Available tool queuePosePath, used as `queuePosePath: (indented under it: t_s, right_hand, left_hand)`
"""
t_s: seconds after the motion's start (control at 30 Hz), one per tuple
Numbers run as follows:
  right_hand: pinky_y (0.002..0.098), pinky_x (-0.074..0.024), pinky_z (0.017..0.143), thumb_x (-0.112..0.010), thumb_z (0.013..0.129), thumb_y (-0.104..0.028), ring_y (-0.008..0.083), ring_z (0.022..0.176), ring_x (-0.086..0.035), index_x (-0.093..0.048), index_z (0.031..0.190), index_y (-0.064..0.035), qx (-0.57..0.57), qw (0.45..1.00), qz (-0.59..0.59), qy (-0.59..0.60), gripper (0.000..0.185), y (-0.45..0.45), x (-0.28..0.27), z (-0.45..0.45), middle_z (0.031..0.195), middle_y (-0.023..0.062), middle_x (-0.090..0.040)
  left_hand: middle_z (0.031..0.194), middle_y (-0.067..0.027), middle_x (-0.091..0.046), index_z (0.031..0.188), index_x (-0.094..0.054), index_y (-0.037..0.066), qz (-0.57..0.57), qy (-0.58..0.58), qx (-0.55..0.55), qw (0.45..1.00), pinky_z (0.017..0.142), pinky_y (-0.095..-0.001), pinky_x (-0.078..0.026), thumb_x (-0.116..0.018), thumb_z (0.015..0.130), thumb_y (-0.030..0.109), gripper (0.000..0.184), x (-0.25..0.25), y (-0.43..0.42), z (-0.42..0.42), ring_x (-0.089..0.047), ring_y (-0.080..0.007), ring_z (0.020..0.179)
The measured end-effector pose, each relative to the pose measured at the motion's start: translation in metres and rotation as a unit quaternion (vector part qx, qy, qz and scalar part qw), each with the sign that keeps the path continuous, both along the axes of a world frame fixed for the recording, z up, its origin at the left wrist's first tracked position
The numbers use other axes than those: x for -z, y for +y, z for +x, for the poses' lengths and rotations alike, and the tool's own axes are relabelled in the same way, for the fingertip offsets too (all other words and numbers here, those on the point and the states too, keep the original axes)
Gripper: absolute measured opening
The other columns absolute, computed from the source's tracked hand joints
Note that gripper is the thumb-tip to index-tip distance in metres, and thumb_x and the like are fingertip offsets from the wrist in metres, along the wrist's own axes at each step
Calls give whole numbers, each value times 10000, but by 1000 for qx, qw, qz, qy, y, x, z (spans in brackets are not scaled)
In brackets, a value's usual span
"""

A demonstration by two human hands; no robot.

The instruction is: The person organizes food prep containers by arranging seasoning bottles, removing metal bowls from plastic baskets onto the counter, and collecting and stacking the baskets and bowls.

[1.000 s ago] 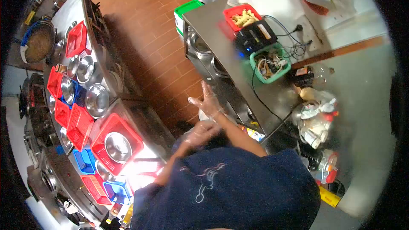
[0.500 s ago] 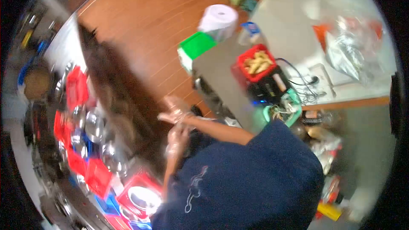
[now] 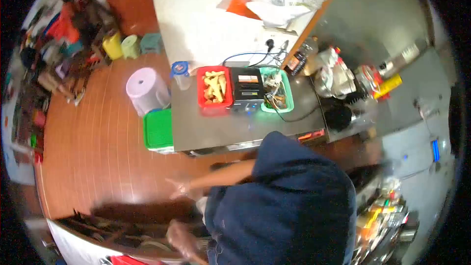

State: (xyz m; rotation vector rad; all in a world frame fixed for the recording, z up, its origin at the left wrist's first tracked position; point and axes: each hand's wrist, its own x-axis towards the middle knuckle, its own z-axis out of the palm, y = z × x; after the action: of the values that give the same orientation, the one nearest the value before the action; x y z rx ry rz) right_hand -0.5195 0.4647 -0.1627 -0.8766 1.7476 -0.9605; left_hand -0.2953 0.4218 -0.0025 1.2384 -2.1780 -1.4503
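My right hand (image 3: pixel 179 188), in a clear thin glove, reaches out over the brown tiled floor with its fingers apart and nothing in it. Below it is my left hand (image 3: pixel 182 238), also gloved, near the edge of a rack. Motion smears its fingers, and whether they are closed is unclear. The two hands do not touch.
A steel counter (image 3: pixel 189 130) bears a red basket of ginger-like pieces (image 3: pixel 214 86), a black device (image 3: pixel 247 88) and a green basket of cables (image 3: pixel 277 91). Left of it are a pink stool (image 3: pixel 145 90) and a green-lidded box (image 3: pixel 158 128). A person's legs (image 3: pixel 61 83) show far left.
The view has swung round, bringing the steel counter to the middle and the racks of baskets and bowls mostly out of sight. My hands, together half a second ago, are now apart.
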Motion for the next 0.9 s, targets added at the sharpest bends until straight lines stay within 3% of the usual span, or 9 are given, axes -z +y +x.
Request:
queuePosePath:
  t_s: [0.03, 0.2, 0.4, 0.5, 0.63, 0.67, 0.7, 0.77, 0.9]
  right_hand:
    - [425, -206, 1176, -819, 744, -410, 320, 1453, -173, -42, 1535, -60, 18, 1000, -7, -22, 1163, -12, 1, -3, 1571, 225, -164]
    - [518, -391, 1028, -737, 681, -606, 430, 1226, -482, -270, 1475, -29, 34, 988, -114, 99, 1087, -90, 21, 38, 1279, 272, -548]
    - [474, -441, 968, -750, 680, -559, 424, 1137, -541, -492, 1322, -23, -10, 991, -122, 48, 875, -162, 69, 131, 1202, 257, -595]
    - [485, -409, 1000, -659, 791, -565, 394, 1223, -482, -508, 1307, -11, -226, 964, 16, 140, 772, -181, -63, 121, 1308, 252, -510]
    - [474, -318, 1108, -599, 800, -660, 408, 1323, -408, -462, 1389, -32, -298, 928, 53, 217, 872, -227, -65, 145, 1395, 244, -480]
    - [477, -320, 1107, -598, 800, -664, 410, 1315, -419, -467, 1387, -34, -319, 921, 49, 218, 871, -239, -67, 153, 1392, 245, -483]
    - [480, -321, 1107, -596, 799, -668, 412, 1307, -430, -471, 1386, -37, -340, 914, 45, 217, 871, -252, -72, 161, 1389, 245, -487]
    - [435, -461, 984, -693, 788, -529, 393, 1128, -593, -587, 1241, -3, -311, 926, -50, 209, 703, -270, -90, 173, 1198, 251, -621]
    - [434, -540, 839, -778, 770, -391, 352, 935, -674, -609, 1183, -52, -390, 909, -100, 106, 561, -326, -53, 193, 1004, 223, -683]
  left_hand:
    - [774, -182, -642, 802, -638, -14, 30, -48, -44, 997, 633, -399, -478, -521, 929, 232, 300, -3, -38, 22, -614, -295, 721]
    - [779, -174, -636, 808, -627, -8, -140, -74, -148, 976, 633, -418, -467, -564, 903, 305, 333, 5, -176, 92, -604, -306, 719]
    - [785, -163, -628, 815, -614, -1, -286, -169, -355, 874, 633, -441, -455, -615, 872, 391, 397, 18, -277, 227, -593, -320, 716]
    - [788, -158, -625, 819, -607, 2, -304, -257, -471, 787, 633, -452, -448, -640, 856, 435, 436, 24, -279, 321, -587, -327, 714]
    - [816, -198, -620, 867, -600, 0, -309, -327, -585, 675, 685, -516, -438, -685, 778, 583, 596, 50, -261, 409, -565, -411, 756]
    - [1087, -176, -654, 1120, -634, -11, -182, -363, -589, 698, 896, -474, -495, -663, 775, 608, 709, 19, -257, 394, -617, -383, 1005]
    - [1104, -196, -648, 1076, -643, -15, -127, -350, -651, 662, 863, -469, -512, -696, 766, 564, 658, 24, -261, 392, -625, -363, 1019]
    - [1009, -215, -648, 1005, -651, 40, -256, -568, -368, 690, 788, -446, -538, -713, 776, 423, 450, 26, -249, 391, -645, -345, 949]
    - [892, -171, -650, 861, -666, 73, -321, -299, -607, 663, 764, -481, -484, -599, 810, 296, 239, 23, -238, 372, -611, -362, 868]
